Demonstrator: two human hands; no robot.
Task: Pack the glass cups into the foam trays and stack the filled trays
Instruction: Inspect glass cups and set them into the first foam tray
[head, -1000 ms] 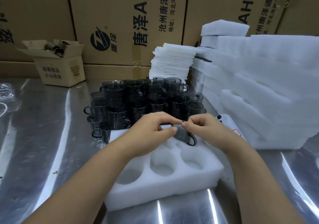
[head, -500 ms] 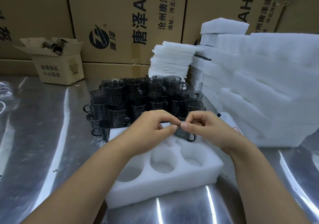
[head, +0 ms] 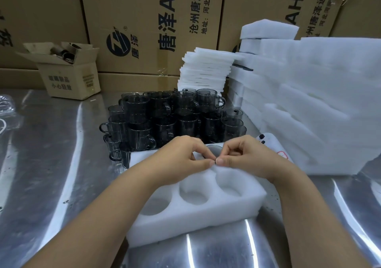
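Cup (head: pixel 213 150): sits in a far hole of the tray, just behind the fingertips. Both hands hide most of it.
Left hand (head: pixel 181 160): fingers curled, thumb and forefinger pinching the cup's near edge. The tips meet those of the right hand.
Right hand (head: pixel 245 156): same curl and same narrow pinch on the cup. Its knuckles are raised over the tray's far right corner.
Tray (head: pixel 206 218): under both wrists, with 3 round holes bare nearer than the fingers.
Cup pile (head: pixel 165 119): just beyond the fingers, stacked 2 high, handles out.
Sheets (head: pixel 204 67): a thin stack behind the pile.
Foam stack (head: pixel 309 102): right of the right hand, tall.
Box (head: pixel 70 76): far left, flaps open.
Table (head: pixel 51 164): under everything.
Materials: cups are dark smoked glass, the foam is white and soft-edged, the table is shiny metal and the box is brown card.
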